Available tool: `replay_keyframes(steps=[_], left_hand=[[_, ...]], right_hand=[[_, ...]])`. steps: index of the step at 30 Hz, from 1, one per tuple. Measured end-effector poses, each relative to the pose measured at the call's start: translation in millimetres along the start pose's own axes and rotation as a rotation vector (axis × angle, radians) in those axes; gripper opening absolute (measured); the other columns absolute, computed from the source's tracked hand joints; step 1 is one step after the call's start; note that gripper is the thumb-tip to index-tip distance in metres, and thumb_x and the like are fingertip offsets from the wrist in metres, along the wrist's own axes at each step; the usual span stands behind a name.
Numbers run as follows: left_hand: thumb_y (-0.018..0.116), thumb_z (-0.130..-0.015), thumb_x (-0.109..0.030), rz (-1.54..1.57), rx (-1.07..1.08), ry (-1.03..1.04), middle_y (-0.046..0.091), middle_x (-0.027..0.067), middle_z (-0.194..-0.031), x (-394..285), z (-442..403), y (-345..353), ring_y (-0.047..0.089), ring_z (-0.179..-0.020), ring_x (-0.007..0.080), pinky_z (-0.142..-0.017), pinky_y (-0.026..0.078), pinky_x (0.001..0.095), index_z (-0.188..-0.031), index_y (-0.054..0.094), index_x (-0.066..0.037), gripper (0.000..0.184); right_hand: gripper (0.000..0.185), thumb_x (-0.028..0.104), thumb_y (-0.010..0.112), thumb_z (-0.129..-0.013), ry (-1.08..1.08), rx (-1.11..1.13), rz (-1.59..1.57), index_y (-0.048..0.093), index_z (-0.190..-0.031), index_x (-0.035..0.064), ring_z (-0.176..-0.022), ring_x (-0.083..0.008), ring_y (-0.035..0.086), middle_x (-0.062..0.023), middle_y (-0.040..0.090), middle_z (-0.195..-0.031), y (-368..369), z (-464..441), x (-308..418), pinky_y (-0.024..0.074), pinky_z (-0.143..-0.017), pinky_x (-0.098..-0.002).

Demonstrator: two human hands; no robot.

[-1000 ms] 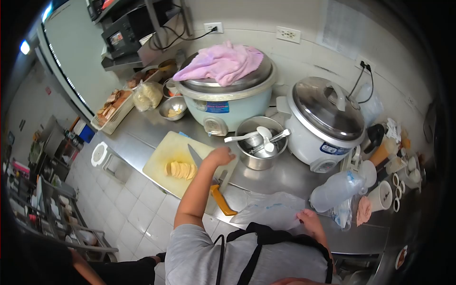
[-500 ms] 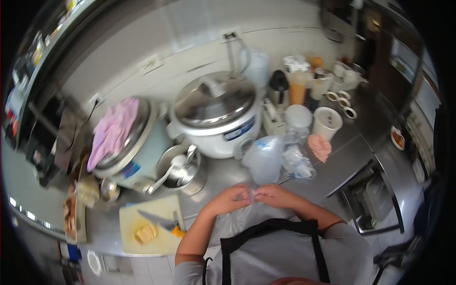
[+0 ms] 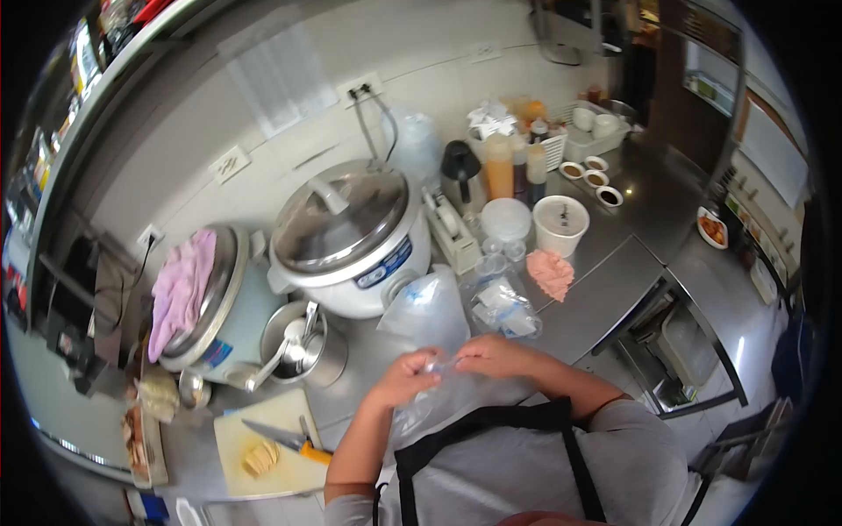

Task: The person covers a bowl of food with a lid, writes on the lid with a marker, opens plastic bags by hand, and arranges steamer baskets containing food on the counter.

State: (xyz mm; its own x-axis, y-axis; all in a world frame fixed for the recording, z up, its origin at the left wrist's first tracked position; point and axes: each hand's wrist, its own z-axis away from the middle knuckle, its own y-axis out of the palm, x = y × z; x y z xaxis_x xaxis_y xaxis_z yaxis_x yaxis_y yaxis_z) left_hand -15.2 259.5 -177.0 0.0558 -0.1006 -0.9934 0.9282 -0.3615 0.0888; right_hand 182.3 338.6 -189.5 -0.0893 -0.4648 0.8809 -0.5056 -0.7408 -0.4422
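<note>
My left hand (image 3: 410,377) and my right hand (image 3: 494,357) meet in front of my chest, fingers pinched on the top edge of a clear plastic bag (image 3: 430,410). The bag hangs between my forearms. Just beyond my hands lies a larger pale plastic bag (image 3: 430,307). To the left is a cutting board (image 3: 237,425) with pale yellow slices (image 3: 260,458) and a knife with an orange handle (image 3: 313,452). A metal pot (image 3: 326,355) holding white-handled utensils stands between the board and the rice cooker.
A lidded rice cooker (image 3: 351,237) stands behind the pot, and a second cooker carries a pink cloth (image 3: 182,285). Toward the right are a white tub (image 3: 560,226), a pink crumpled cloth (image 3: 550,273), sauce bottles (image 3: 500,167) and small sauce bowls (image 3: 595,178).
The view has swung right. My left hand has come from above the cutting board to the bag, beside my right hand, and both now pinch its edge.
</note>
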Motion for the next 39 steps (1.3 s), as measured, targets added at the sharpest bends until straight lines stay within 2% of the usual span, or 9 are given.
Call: replay_keyframes(steps=[6,12,15,18,21,24,27,33,39], left_hand=[[0.060,-0.074,-0.012,0.283,0.006,0.319,0.045,0.0006,-0.079,7.8,-16.9,7.2,0.041,-0.073,0.0065,-0.063,0.032,0.0189,-0.065,0.043,-0.010,0.019],[0.064,-0.073,-0.023,0.504,-0.080,0.254,0.044,-0.0035,-0.076,6.3,-9.7,9.2,0.041,-0.071,0.0060,-0.064,0.033,0.0191,-0.078,0.046,-0.009,0.022],[0.060,-0.076,-0.024,0.388,-0.357,0.149,0.053,0.0002,-0.083,-3.6,-6.4,14.9,0.048,-0.077,0.0079,-0.064,0.039,0.0209,-0.088,0.051,-0.004,0.025],[0.057,-0.079,-0.022,0.341,-0.044,0.011,0.052,0.0020,-0.096,14.1,-5.3,4.2,0.049,-0.084,0.0085,-0.069,0.040,0.0219,-0.099,0.051,-0.001,0.029],[0.057,-0.078,-0.018,0.154,0.132,-0.030,0.052,-0.0015,-0.092,9.5,-6.2,5.1,0.049,-0.076,0.0069,-0.064,0.040,0.0205,-0.097,0.051,-0.005,0.024],[0.049,-0.082,-0.019,0.506,-0.333,0.409,0.056,0.0042,-0.089,-1.3,-11.9,20.4,0.053,-0.075,0.0124,-0.069,0.043,0.0271,-0.091,0.052,-0.004,0.018],[0.045,-0.084,-0.020,0.837,-0.545,0.489,0.057,0.0029,-0.076,-25.4,-30.9,8.6,0.055,-0.069,0.0156,-0.067,0.044,0.0289,-0.084,0.052,-0.006,0.015],[0.043,-0.084,-0.025,1.118,-0.354,0.311,0.055,0.0009,-0.068,1.3,-50.6,-28.3,0.055,-0.061,0.0145,-0.054,0.044,0.0261,-0.084,0.052,-0.009,0.019],[0.043,-0.082,-0.023,1.194,-0.495,0.096,0.054,-0.0018,-0.067,57.5,-54.1,-22.5,0.046,-0.049,0.0072,-0.034,0.029,0.0187,-0.082,0.052,-0.010,0.016]], right_hand=[[0.019,0.020,0.052,-0.079,-0.074,-0.084,0.022,0.058,-0.077,0.0012,-0.062,-0.0128,0.052,-0.0080,0.055,-0.066,-14.6,-1.5,-1.5,0.0401,-0.057,-0.0267],[0.014,0.013,0.048,-0.080,0.031,-0.110,-0.419,0.057,-0.080,0.0008,-0.066,-0.0085,0.052,-0.0022,0.057,-0.070,-24.2,-6.2,0.9,0.0421,-0.060,-0.0227],[0.013,0.013,0.045,-0.083,0.103,-0.215,-0.824,0.053,-0.082,0.0031,-0.065,-0.0076,0.050,-0.0019,0.056,-0.073,-27.1,-8.0,-9.8,0.0413,-0.059,-0.0216],[0.013,0.015,0.041,-0.086,-0.006,-0.149,-1.144,0.049,-0.082,0.0057,-0.060,-0.0060,0.046,0.0000,0.052,-0.072,-34.1,-10.5,0.7,0.0388,-0.055,-0.0207],[0.012,0.017,0.039,-0.088,0.125,-0.190,-1.014,0.045,-0.084,0.0070,-0.056,-0.0059,0.042,0.0024,0.047,-0.069,-32.5,-10.7,0.1,0.0368,-0.053,-0.0205],[0.016,0.021,0.043,-0.086,0.197,-0.248,-0.738,0.046,-0.079,0.0070,-0.055,-0.0037,0.038,0.0047,0.042,-0.065,-51.1,-27.6,20.7,0.0322,-0.048,-0.0193],[0.017,0.022,0.049,-0.082,0.074,-0.275,-0.577,0.047,-0.074,0.0068,-0.053,-0.0017,0.033,0.0064,0.039,-0.061,-60.9,-63.4,26.1,0.0261,-0.044,-0.0182],[0.014,0.015,0.052,-0.079,0.256,-0.360,-0.171,0.049,-0.071,0.0046,-0.056,-0.0099,0.046,-0.0012,0.050,-0.061,-52.9,-104.7,-8.6,0.0387,-0.050,-0.0249],[0.013,0.013,0.051,-0.078,0.132,-0.404,-0.042,0.050,-0.072,0.0011,-0.062,-0.0215,0.054,-0.0136,0.056,-0.066,-11.5,-100.1,-117.7,0.0427,-0.056,-0.0332]])
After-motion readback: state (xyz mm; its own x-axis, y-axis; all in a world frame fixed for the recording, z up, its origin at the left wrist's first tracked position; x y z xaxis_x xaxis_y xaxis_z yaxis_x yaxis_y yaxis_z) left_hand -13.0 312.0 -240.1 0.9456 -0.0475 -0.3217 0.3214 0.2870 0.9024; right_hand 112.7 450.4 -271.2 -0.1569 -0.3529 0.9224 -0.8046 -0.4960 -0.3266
